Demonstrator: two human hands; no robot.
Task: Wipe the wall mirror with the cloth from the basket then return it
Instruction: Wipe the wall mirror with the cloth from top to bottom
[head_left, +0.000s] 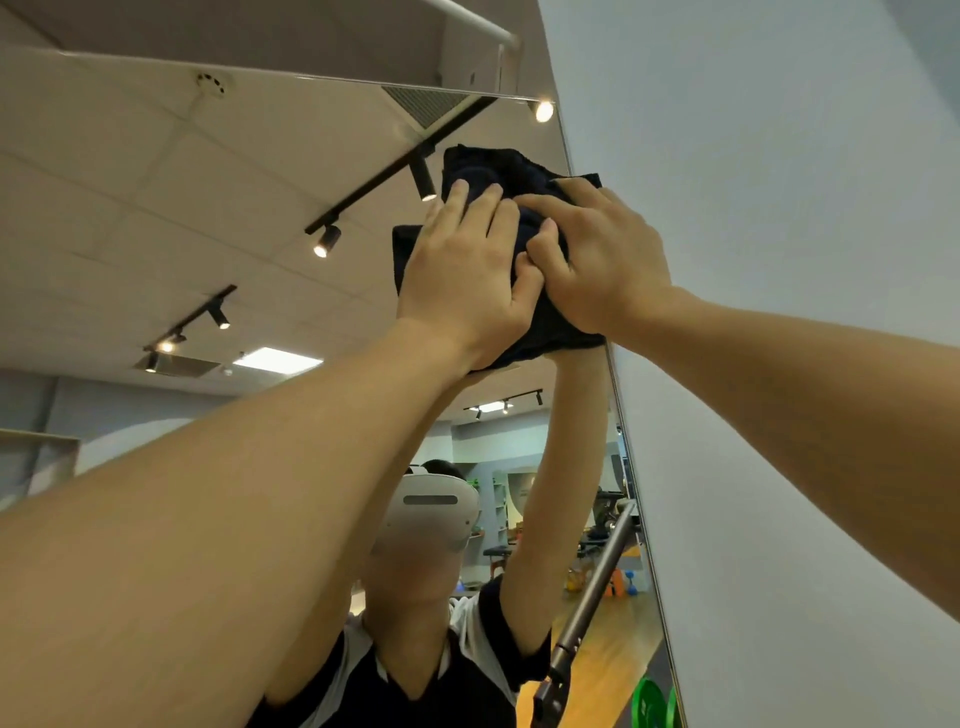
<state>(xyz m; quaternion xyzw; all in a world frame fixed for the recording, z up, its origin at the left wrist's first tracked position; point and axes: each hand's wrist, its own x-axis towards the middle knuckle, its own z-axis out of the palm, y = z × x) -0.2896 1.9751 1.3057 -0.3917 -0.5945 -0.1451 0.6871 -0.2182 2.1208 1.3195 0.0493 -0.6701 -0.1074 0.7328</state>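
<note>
Mirror glass (218, 218) fills the left of the view, reflecting ceiling track lights and, lower down, the person with arms raised. The left hand (462, 280) lies flat on the dark cloth (483, 166), its fingers straight and close together, the thumb tucked in toward the other hand; that flat palm looks meant to spread pressure over the fabric. The cloth is bunched high on the glass, hard against the mirror's right edge. The right hand (602, 260) presses on the cloth's right side, fingers curled in and gathering a fold, probably so the wad does not slip during the stroke. Right again, the bare grey wall (779, 156) begins. Judging by this, wiping is under way; the basket is out of sight.
</note>
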